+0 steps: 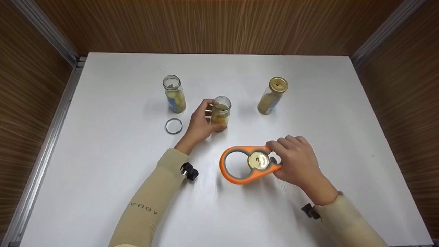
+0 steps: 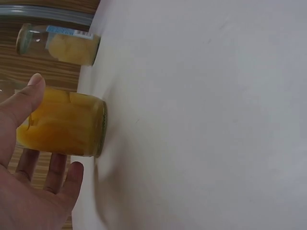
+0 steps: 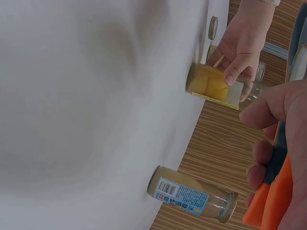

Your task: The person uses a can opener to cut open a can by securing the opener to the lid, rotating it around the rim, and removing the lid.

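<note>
My left hand (image 1: pixel 200 125) holds a lidless glass jar (image 1: pixel 221 118) of yellow-orange fruit pieces, thumb on the near side and fingers round the far side. In the left wrist view the jar's base (image 2: pixel 100 127) is right at the white tabletop. Off to the right, my right hand (image 1: pixel 298 161) grips an orange and grey jar opener (image 1: pixel 223 168) by its handle end, raised above the table. A gold lid (image 1: pixel 259 161) sits in the opener's smaller ring, while the large ring frames bare tabletop. Orange handle ends (image 3: pixel 278 196) show below my fingers in the right wrist view.
A second lidless jar (image 1: pixel 176 99) with pale fruit stands at the left, a loose lid (image 1: pixel 174 126) lying in front of it. Back right stands a jar with its gold lid (image 1: pixel 278 84) on. Wood-grain panels (image 1: pixel 219 27) border the white table.
</note>
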Tool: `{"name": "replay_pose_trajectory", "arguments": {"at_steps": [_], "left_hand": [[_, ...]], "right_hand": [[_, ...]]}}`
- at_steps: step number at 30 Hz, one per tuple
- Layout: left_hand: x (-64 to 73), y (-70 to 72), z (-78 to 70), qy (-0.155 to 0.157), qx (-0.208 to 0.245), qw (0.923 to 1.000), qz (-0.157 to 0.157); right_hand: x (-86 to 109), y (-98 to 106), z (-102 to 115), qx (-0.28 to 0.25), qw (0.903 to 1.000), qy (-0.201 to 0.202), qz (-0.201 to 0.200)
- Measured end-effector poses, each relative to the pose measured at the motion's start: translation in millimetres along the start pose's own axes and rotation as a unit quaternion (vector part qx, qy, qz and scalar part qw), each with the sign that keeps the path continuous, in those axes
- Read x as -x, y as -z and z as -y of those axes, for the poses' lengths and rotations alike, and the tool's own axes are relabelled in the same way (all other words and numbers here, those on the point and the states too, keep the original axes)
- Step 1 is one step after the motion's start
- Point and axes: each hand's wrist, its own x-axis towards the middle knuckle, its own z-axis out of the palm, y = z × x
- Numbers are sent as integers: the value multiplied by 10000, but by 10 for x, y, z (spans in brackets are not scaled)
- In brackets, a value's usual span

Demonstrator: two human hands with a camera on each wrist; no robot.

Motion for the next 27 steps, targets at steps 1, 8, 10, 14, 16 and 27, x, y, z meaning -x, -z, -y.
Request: {"name": "replay_pose_trajectory", "arguments": {"at_steps": [1,8,10,14,16,27], "left_hand": [[-12,-9,0,4,-19,10000,-15],[-67,-5,-3,49,-177,9997,-132],[-92,10,-1,56,-153,9997,-169],[-146,40,-9,161,-80,9996,-199],[-178,49,-18,214,-66,9996,-197],[-310,70,-52,332,34,9993,-185]], "right_hand": [[6,0,1,2,10000,-11,-2],[56,-19,14,-80,9999,-90,-92],[67,-25,20,-84,9999,-116,-68],[93,-24,29,-38,9998,-164,61],[104,-22,27,-7,9998,-198,85],[120,12,12,33,9998,-207,76]]}}
